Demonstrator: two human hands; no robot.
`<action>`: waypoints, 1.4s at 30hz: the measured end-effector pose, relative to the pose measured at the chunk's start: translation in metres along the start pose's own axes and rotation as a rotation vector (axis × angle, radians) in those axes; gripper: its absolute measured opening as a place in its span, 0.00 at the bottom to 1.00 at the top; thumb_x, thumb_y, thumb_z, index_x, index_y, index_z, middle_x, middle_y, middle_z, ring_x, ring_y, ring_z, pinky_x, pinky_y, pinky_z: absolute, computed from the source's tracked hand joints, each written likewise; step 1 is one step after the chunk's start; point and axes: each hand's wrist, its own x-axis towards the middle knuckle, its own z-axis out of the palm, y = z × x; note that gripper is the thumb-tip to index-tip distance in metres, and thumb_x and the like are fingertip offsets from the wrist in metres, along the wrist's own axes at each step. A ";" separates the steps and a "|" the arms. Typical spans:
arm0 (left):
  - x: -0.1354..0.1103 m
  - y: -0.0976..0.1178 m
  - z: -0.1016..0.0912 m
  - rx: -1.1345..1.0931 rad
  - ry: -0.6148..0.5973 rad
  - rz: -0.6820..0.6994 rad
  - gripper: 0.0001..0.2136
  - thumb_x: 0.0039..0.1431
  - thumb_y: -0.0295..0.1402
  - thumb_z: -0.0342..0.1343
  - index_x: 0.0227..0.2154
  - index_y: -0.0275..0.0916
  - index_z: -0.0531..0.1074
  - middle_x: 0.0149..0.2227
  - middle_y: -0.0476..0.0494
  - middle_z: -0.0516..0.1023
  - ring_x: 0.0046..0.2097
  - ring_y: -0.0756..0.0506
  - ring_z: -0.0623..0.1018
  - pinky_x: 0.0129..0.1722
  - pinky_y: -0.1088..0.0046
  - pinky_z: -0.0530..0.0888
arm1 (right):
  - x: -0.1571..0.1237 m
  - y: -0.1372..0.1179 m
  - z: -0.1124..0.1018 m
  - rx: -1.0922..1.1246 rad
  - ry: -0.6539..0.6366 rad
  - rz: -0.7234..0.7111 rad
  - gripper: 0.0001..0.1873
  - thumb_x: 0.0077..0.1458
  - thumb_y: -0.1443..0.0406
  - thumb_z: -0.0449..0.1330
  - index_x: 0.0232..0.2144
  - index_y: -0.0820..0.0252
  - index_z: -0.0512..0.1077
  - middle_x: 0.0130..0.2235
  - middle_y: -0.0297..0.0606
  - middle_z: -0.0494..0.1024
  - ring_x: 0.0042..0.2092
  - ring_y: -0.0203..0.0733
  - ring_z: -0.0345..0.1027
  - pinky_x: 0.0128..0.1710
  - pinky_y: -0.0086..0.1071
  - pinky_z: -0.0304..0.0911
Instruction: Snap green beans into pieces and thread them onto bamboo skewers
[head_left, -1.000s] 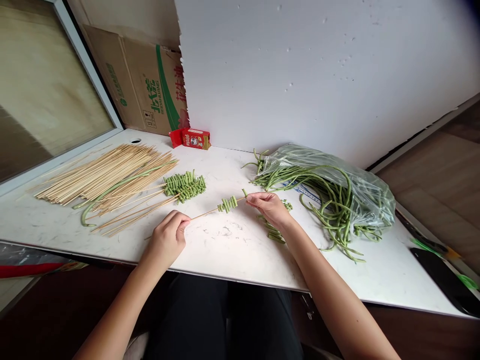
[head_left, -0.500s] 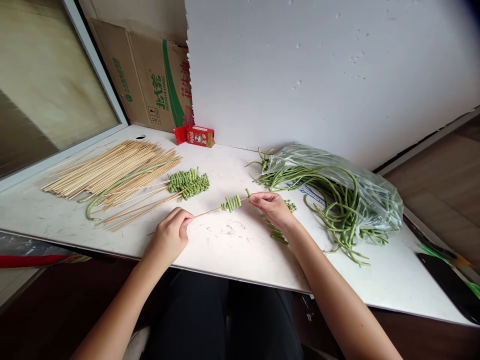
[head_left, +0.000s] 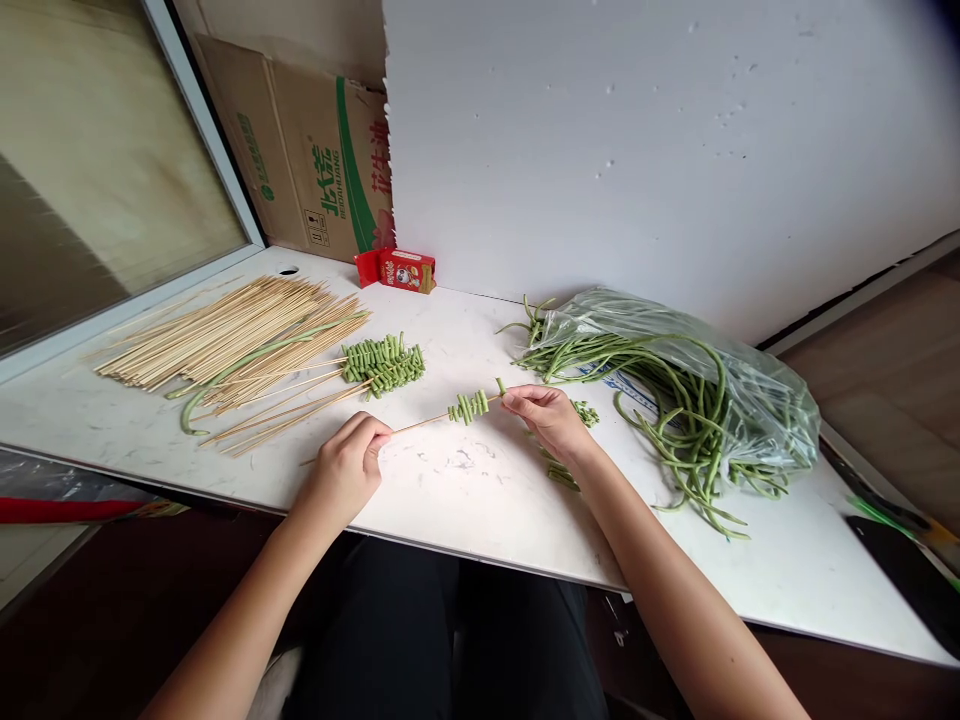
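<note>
Skewer (head_left: 420,424), carrying a short row of cut bean pieces (head_left: 468,407), runs between my two hands over the middle of the counter (head_left: 450,510), slanting from near its front edge toward the back.

At the counter's left end lies a heap of bare skewers (head_left: 210,330), with one long bean (head_left: 232,375) curved across it. Just right of that, loaded skewers (head_left: 382,365) rest together, their green ends toward the counter's middle.

My left hand (head_left: 346,465) is near the front edge, its fingers closed round the bare stem. I judge the stick light and stiff but thin enough to snap if bent, so this bare length, well apart from the beans, seems the place to grip. The threaded pieces look firm, perhaps a little slick, and would likely split if forced; I'd push them only gently.

My right hand (head_left: 551,415) pinches a single bean piece (head_left: 501,385) between thumb and fingers, right at the pointed end; whether the stick has pierced it I cannot tell.

Partly hidden by that hand and arm, more cut pieces (head_left: 560,474) lie on the counter. Toward its right end, long beans (head_left: 682,400) spill from a clear plastic bag (head_left: 776,395).
</note>
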 end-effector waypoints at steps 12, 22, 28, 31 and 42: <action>-0.001 -0.001 0.000 -0.004 -0.012 -0.004 0.10 0.69 0.21 0.48 0.34 0.40 0.69 0.34 0.47 0.74 0.36 0.46 0.76 0.39 0.72 0.71 | -0.001 0.004 0.005 -0.002 0.000 -0.045 0.18 0.41 0.52 0.80 0.30 0.56 0.86 0.35 0.40 0.86 0.37 0.44 0.76 0.39 0.38 0.70; -0.001 0.000 0.000 -0.013 -0.015 -0.002 0.11 0.69 0.21 0.47 0.33 0.41 0.69 0.33 0.47 0.74 0.36 0.46 0.76 0.39 0.72 0.71 | 0.002 0.013 0.004 0.064 -0.044 -0.062 0.13 0.43 0.55 0.80 0.30 0.53 0.86 0.35 0.37 0.87 0.38 0.42 0.78 0.48 0.39 0.72; -0.002 -0.004 0.001 -0.007 -0.032 0.014 0.11 0.67 0.19 0.48 0.33 0.40 0.69 0.33 0.47 0.74 0.36 0.46 0.76 0.39 0.72 0.71 | 0.002 0.012 0.004 0.019 -0.033 -0.101 0.14 0.44 0.54 0.80 0.31 0.53 0.86 0.35 0.39 0.87 0.39 0.44 0.78 0.48 0.41 0.72; -0.003 -0.005 0.000 -0.019 -0.051 0.018 0.11 0.67 0.19 0.48 0.33 0.40 0.69 0.34 0.47 0.74 0.36 0.47 0.76 0.39 0.72 0.71 | 0.000 0.011 0.005 0.001 -0.054 -0.121 0.13 0.44 0.54 0.80 0.30 0.53 0.86 0.35 0.38 0.87 0.39 0.44 0.78 0.47 0.41 0.72; 0.001 -0.002 0.001 -0.019 0.024 0.016 0.09 0.71 0.22 0.50 0.36 0.40 0.70 0.35 0.46 0.75 0.37 0.46 0.76 0.39 0.72 0.72 | -0.002 0.011 0.010 -0.017 -0.089 -0.101 0.13 0.47 0.55 0.78 0.32 0.55 0.85 0.33 0.36 0.84 0.36 0.40 0.74 0.42 0.37 0.69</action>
